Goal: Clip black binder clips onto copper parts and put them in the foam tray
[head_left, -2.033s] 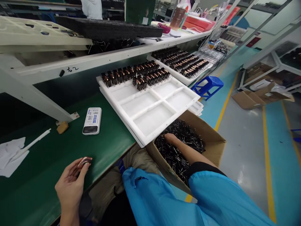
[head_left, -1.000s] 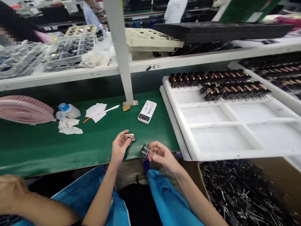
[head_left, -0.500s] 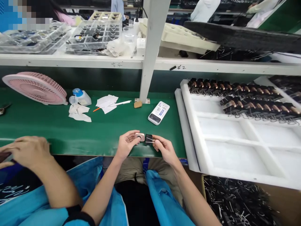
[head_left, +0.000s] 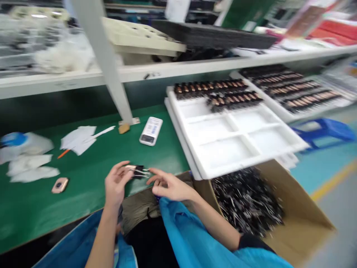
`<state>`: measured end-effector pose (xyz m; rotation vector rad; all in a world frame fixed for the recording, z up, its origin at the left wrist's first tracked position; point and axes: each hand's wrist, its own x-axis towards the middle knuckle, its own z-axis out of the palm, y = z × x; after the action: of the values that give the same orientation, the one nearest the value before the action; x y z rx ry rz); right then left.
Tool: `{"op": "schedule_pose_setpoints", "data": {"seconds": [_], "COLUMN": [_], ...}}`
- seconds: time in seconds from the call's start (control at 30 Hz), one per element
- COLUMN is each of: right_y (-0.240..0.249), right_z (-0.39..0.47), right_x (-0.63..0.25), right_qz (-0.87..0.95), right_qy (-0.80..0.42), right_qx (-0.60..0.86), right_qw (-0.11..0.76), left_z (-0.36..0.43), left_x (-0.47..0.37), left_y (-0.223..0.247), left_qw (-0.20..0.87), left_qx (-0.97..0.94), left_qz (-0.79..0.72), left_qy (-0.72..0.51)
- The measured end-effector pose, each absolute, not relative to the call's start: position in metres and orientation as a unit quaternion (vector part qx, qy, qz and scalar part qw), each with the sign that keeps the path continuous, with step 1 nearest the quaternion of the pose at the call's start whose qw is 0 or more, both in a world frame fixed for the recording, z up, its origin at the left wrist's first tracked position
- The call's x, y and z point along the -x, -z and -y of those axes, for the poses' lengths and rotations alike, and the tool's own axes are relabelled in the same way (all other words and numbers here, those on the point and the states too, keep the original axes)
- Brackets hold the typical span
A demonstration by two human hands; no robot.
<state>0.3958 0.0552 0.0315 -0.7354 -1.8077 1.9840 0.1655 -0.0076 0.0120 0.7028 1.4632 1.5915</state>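
My left hand pinches a small rose-gold piece between thumb and fingers. A black binder clip sits on the right side of that piece, its wire handles pointing right. My right hand is at the handle ends, index finger stretched out and the other fingers loosely curled. It does not grip the clip; whether the fingertip touches a handle I cannot tell. Another rose-gold piece with a dark round lens-like centre lies on the green table to the left.
A white divided tray holds rows of clipped pieces at right. Beneath it stands a cardboard box of loose binder clips. A white phone-like device, papers and a shelf post are ahead.
My view has swung right. The binder clip now sits on the piece in my left hand, and my right hand has let go. Another rose-gold piece now shows on the table.
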Motion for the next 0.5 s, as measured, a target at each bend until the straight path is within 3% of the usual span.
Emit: {"op": "schedule_pose_setpoints", "data": {"seconds": [0.1,0.17,0.23,0.33,0.4,0.5], "right_y": [-0.042,-0.036,-0.017,0.032,0.068,0.115], "right_z": [-0.046,-0.041,-0.042,-0.06,-0.079,-0.106], "right_x": [-0.469,-0.531,-0.592,-0.658,-0.679,-0.682], "right_qz": [0.636,0.603,0.567,0.5,0.465,0.449], "right_qy": [-0.752,-0.771,-0.723,-0.489,-0.387,-0.362], "right_qx": [0.17,0.204,0.395,0.71,0.79,0.812], "right_qw": [0.037,-0.01,0.012,0.078,0.096,0.09], "left_z": [-0.002,-0.008,-0.011,-0.011,-0.009,-0.009], "left_x": [-0.162,-0.162,-0.163,-0.164,-0.164,-0.162], "left_y": [-0.013,-0.016,-0.018,-0.021,-0.022,-0.022], "left_qw": [0.398,0.395,0.398,0.403,0.402,0.406], "left_qx": [-0.262,-0.248,-0.236,-0.226,-0.227,-0.24], "left_qz": [-0.569,-0.563,-0.568,-0.588,-0.597,-0.595], "left_qy": [-0.67,-0.682,-0.681,-0.664,-0.656,-0.651]}}
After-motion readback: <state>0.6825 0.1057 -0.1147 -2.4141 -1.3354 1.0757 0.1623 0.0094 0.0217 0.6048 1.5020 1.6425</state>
